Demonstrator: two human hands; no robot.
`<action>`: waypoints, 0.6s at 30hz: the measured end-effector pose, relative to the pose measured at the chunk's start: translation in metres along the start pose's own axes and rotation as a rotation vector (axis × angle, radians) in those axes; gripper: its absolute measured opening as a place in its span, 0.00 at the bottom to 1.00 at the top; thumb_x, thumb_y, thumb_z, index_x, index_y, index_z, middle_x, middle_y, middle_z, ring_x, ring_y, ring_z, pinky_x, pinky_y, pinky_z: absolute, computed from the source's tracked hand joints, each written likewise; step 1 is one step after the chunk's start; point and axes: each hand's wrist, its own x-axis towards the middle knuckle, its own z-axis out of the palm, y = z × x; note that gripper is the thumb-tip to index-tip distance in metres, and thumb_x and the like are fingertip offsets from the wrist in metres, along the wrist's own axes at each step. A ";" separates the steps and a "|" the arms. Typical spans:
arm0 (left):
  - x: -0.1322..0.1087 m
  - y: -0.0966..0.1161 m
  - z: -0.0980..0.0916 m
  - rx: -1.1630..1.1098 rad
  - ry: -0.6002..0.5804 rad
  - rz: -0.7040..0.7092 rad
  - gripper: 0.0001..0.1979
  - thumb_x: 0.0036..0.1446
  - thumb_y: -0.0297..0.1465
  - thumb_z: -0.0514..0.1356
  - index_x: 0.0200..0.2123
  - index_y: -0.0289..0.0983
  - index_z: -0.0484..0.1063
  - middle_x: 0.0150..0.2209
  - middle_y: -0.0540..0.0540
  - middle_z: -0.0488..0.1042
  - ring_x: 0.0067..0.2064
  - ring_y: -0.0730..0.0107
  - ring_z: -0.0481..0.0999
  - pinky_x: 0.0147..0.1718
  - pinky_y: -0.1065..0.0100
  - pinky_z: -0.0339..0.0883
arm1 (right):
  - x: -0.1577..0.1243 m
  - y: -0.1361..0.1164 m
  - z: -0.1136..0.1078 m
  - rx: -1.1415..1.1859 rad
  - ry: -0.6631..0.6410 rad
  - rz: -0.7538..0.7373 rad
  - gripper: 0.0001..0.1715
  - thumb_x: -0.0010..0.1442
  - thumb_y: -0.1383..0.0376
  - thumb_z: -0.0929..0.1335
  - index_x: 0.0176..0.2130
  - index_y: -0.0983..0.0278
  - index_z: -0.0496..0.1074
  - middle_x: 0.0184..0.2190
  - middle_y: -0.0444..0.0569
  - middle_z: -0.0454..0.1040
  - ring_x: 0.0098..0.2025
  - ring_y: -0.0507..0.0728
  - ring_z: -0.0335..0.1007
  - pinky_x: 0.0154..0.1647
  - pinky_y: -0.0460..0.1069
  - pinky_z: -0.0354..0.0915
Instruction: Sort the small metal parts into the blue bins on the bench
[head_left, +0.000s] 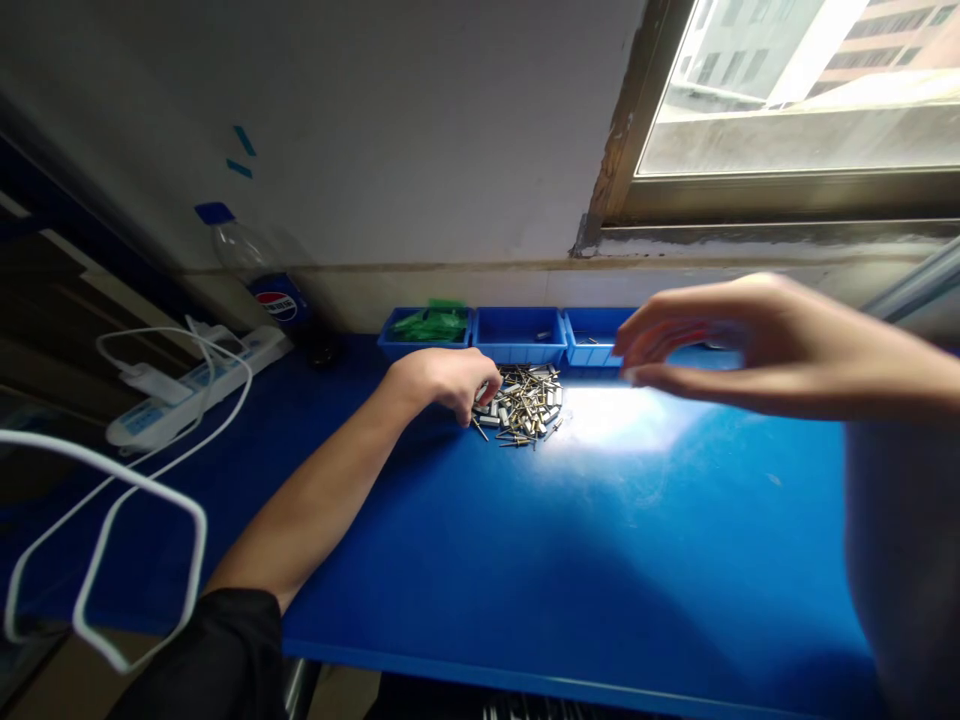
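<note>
Brass-and-silver metal pins [529, 405] point every way mid-frame, partly hidden by the curled left hand [457, 380]; the right hand [772, 345] arches, blurred; both grips' contents unclear.

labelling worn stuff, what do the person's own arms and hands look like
The left arm wears a black sleeve to about the elbow, bare below. The left hand and blurred right hand are ungloved, with no watch or band showing. Any sleeve on the right arm cannot be made out.
</note>
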 end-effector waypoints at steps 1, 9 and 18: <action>0.001 0.001 0.001 0.005 -0.005 -0.004 0.15 0.40 0.25 0.71 0.36 0.39 0.80 0.34 0.49 0.80 0.31 0.69 0.74 0.26 0.71 0.57 | 0.006 0.003 0.010 -0.111 -0.152 -0.009 0.04 0.64 0.63 0.75 0.38 0.62 0.80 0.37 0.50 0.81 0.33 0.54 0.75 0.31 0.48 0.70; 0.010 -0.001 0.007 -0.018 0.000 0.098 0.08 0.43 0.25 0.69 0.32 0.38 0.82 0.31 0.48 0.79 0.28 0.70 0.72 0.25 0.71 0.57 | 0.029 0.044 0.106 -0.613 -0.533 -0.162 0.09 0.55 0.63 0.77 0.37 0.61 0.77 0.30 0.46 0.78 0.27 0.53 0.67 0.27 0.48 0.51; 0.011 0.002 0.009 0.001 -0.011 0.129 0.09 0.45 0.23 0.67 0.32 0.37 0.85 0.29 0.45 0.81 0.29 0.68 0.76 0.27 0.70 0.61 | 0.030 0.051 0.109 -0.646 -0.489 -0.247 0.05 0.56 0.72 0.69 0.34 0.63 0.75 0.29 0.46 0.76 0.26 0.52 0.60 0.29 0.49 0.48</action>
